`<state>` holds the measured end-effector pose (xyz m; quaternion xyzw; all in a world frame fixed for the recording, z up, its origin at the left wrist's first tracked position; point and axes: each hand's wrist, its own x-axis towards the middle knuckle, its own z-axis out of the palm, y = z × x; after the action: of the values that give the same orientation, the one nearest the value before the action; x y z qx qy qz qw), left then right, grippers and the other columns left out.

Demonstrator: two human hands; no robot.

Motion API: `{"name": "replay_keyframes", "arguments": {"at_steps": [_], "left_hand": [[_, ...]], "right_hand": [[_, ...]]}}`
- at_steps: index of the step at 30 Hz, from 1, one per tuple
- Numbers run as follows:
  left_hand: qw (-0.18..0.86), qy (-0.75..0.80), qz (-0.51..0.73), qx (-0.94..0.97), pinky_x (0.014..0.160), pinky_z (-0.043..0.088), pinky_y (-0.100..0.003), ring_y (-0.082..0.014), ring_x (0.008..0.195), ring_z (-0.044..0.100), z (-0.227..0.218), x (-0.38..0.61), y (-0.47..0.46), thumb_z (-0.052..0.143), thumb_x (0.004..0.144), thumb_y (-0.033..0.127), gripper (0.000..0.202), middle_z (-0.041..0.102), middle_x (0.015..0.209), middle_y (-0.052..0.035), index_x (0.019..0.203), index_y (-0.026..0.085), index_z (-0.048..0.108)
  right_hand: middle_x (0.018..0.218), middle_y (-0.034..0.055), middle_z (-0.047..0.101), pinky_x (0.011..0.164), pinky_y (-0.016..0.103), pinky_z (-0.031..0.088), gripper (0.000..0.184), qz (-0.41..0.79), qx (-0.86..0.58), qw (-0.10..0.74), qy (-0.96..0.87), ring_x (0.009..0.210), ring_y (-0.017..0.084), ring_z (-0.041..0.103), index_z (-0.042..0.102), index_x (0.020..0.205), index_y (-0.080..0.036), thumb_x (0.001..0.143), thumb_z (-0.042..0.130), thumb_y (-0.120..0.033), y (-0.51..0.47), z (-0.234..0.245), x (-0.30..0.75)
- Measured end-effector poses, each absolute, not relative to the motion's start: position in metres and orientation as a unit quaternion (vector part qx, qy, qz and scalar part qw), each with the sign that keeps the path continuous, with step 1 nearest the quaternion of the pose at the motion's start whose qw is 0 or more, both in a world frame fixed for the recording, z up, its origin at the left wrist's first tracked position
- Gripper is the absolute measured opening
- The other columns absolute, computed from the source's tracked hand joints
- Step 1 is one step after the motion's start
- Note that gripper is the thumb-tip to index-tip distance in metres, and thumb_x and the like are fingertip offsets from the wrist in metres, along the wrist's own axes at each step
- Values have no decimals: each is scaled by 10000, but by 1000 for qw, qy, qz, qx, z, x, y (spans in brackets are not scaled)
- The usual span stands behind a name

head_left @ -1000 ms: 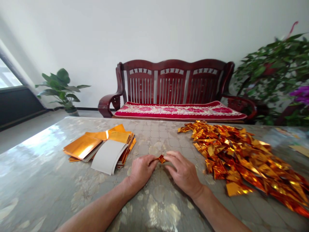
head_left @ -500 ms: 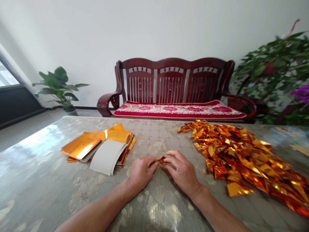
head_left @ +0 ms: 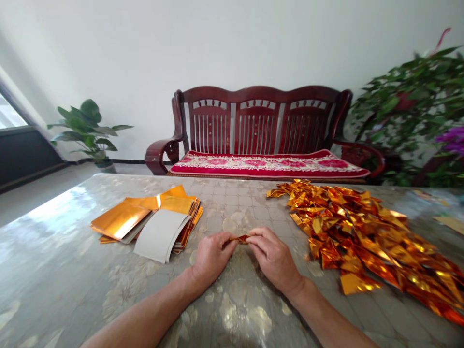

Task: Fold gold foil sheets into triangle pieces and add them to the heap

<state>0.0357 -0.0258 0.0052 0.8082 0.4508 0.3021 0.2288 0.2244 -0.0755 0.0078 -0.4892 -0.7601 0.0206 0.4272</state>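
A small folded piece of gold foil paper [head_left: 241, 238] is pinched between both my hands just above the table [head_left: 54, 251]. My left hand [head_left: 212, 256] grips its left end with closed fingers. Its right end sits in the pinched fingertips of my right hand [head_left: 273, 258]. To the left lies a stack of flat gold foil sheets [head_left: 145, 220], one turned white side up. A large heap of folded gold foil pieces [head_left: 366, 237] spreads to the right of my right hand.
The table has a glossy patterned top. Behind it stands a dark red wooden bench [head_left: 257, 133] with a red cushion. One potted plant [head_left: 89, 130] is at the back left, and a leafy plant [head_left: 416, 101] at the right.
The foil piece between my fingers has been pressed flatter and narrower. Both hands stay in nearly the same spot, fingertips drawn slightly closer.
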Motion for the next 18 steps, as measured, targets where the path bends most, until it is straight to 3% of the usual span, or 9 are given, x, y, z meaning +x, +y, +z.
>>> {"name": "replay_keyframes", "arguments": {"at_steps": [6,18], "left_hand": [[182,372,360,836,803,457,-198,-122,901,643,7,34,-31,546,948,181,177,686,988,0,1038,254,680],[218,342,327,853,767,456,-194,-115,843,608,7,36,-30,485,980,193,200,626,924,-3,927,235,673]], "right_hand": [[948,55,668,800,304,547,216,22,-479,428,-766,891,178,640,673,960,-226,920,496,-108,-77,11,222],[921,56,669,774,283,540,217,2,-493,441,-750,864,172,645,681,926,-207,916,493,-98,-76,7,215]]}}
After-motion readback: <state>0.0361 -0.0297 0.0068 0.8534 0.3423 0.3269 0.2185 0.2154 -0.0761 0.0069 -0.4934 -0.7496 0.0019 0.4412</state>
